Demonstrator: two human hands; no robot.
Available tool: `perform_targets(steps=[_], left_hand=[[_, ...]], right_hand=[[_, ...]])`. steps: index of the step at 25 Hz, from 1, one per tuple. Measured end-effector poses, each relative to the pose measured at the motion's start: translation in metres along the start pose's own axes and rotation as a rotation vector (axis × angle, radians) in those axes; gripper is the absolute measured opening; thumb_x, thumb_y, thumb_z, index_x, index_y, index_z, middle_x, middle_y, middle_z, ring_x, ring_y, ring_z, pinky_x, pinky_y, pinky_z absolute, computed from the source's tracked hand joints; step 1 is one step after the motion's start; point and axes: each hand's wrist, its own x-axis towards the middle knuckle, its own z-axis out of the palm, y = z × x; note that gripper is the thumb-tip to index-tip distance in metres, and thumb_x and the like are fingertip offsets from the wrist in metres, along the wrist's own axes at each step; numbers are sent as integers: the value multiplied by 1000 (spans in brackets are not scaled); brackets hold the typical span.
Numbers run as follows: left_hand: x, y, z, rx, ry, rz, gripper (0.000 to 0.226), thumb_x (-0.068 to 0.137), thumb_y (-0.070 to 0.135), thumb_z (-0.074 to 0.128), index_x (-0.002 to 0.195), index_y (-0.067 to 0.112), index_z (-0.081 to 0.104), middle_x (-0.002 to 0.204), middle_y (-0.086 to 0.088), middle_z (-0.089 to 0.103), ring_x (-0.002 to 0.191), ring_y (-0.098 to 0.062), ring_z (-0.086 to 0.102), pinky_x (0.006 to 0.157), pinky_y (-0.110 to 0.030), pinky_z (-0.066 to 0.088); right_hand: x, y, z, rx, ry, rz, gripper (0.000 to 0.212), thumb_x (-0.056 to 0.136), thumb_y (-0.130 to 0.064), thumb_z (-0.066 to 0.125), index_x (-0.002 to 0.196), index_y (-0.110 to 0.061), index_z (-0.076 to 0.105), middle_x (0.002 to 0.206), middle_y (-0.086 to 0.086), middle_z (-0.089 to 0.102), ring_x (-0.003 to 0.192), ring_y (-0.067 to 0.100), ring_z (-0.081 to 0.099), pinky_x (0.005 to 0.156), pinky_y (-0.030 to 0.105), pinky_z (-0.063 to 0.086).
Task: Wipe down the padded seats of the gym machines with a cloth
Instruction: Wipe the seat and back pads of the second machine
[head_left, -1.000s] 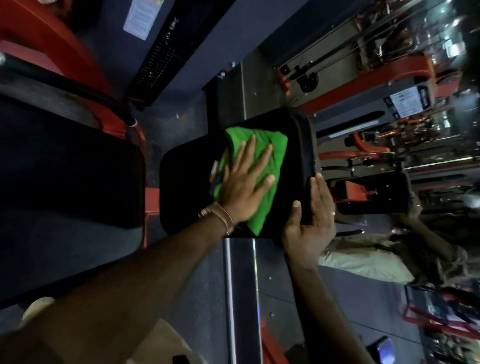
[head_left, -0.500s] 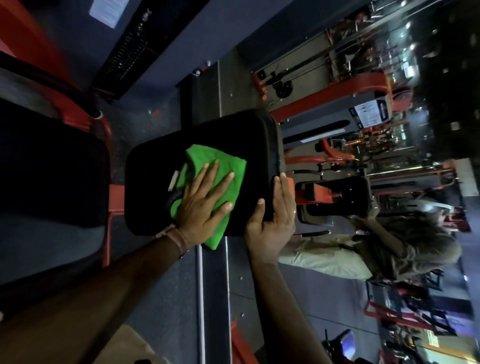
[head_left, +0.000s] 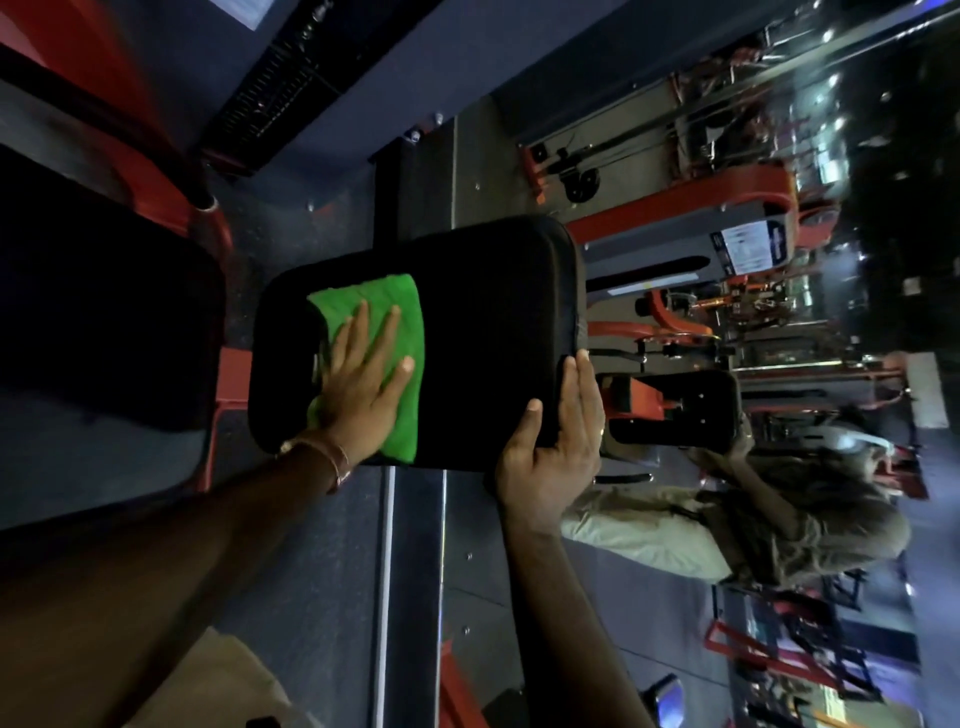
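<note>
Dim gym around me; the black padded seat (head_left: 467, 322) is central. My left hand (head_left: 363, 384), fingers spread, presses the green cloth (head_left: 400, 312) at nine o'clock; my right hand (head_left: 556, 441) grips the edge at four. The three o'clock half probably remains.

— What sits at the far left?
— A second black pad (head_left: 98, 312), dim, on a red frame (head_left: 228, 384).

— And above it?
— A black vent grille (head_left: 280, 73) runs diagonally across a dark blue wall, with a pale sheet (head_left: 249, 10) cut off at the top edge.

— The right side?
— A mirror, by the look of it. It shows red-framed machines (head_left: 727, 192), one carrying a grey shroud with an instruction placard (head_left: 748, 249), text too small to read.

— Anyone in it?
— A person in beige clothing (head_left: 727, 525), bent forward, holding a dark flat object (head_left: 675, 410) in front of them.

— Floor?
— Dark speckled flooring (head_left: 311, 571), with a metal strip (head_left: 384, 597) running along it.
</note>
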Motion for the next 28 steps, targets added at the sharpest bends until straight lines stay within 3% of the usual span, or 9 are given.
perform_targets(steps=[3, 6, 11, 14, 19, 21, 24, 28], left_hand=[[-21, 44, 7, 47, -22, 343, 60, 96, 50, 29, 152, 34, 17, 163, -4, 11, 150, -23, 8, 115, -47, 18], [18, 77, 0, 34, -14, 451, 56, 98, 49, 22, 152, 39, 12, 164, 3, 6, 151, -17, 3, 114, -51, 16], [43, 43, 3, 57, 36, 315, 55, 98, 51, 22, 151, 43, 13, 164, 3, 6, 151, -20, 7, 115, -56, 20], [32, 5, 1, 27, 14, 124, 57, 96, 56, 20, 150, 46, 10, 164, 3, 6, 150, -22, 9, 115, -59, 20], [-3, -30, 3, 30, 52, -109, 57, 96, 56, 25, 151, 44, 14, 163, -3, 13, 147, -29, 20, 114, -56, 25], [-18, -17, 11, 0, 94, -59, 55, 97, 50, 29, 150, 40, 21, 161, -4, 21, 144, -29, 27, 113, -54, 27], [-47, 11, 30, -33, 113, 74, 51, 101, 43, 19, 151, 30, 21, 158, 2, 31, 144, -21, 31, 113, -50, 30], [-7, 11, 14, 28, 60, 99, 58, 97, 50, 23, 153, 38, 10, 163, 7, 12, 149, -14, 13, 116, -50, 18]], right_hand=[[2, 3, 1, -37, -17, -15, 46, 89, 1, 56, 135, 3, 55, 145, 16, 52, 137, 25, 47, 110, 43, 44], [0, 0, -1, -136, -100, -71, 48, 91, -2, 51, 139, 4, 50, 151, 18, 45, 142, 28, 41, 112, 46, 41], [-2, -20, 5, -607, -292, -116, 59, 92, -14, 40, 148, 3, 37, 161, 20, 24, 151, 33, 20, 121, 50, 22], [-7, -31, 21, -651, -453, -232, 62, 87, -16, 46, 147, -2, 42, 162, 17, 23, 153, 32, 13, 124, 51, 9], [3, -40, 44, -647, -551, -253, 63, 85, -21, 59, 144, -3, 47, 159, 15, 32, 152, 31, 16, 125, 49, 8], [4, -40, 49, -651, -639, -339, 62, 89, -29, 55, 144, -4, 46, 158, 15, 36, 152, 31, 18, 125, 48, 9], [3, -43, 55, -576, -719, -404, 58, 93, -35, 47, 142, -4, 50, 150, 13, 48, 148, 29, 31, 124, 46, 16], [8, -44, 54, -397, -635, -298, 52, 91, -20, 48, 139, -2, 53, 149, 17, 48, 142, 31, 40, 122, 43, 20]])
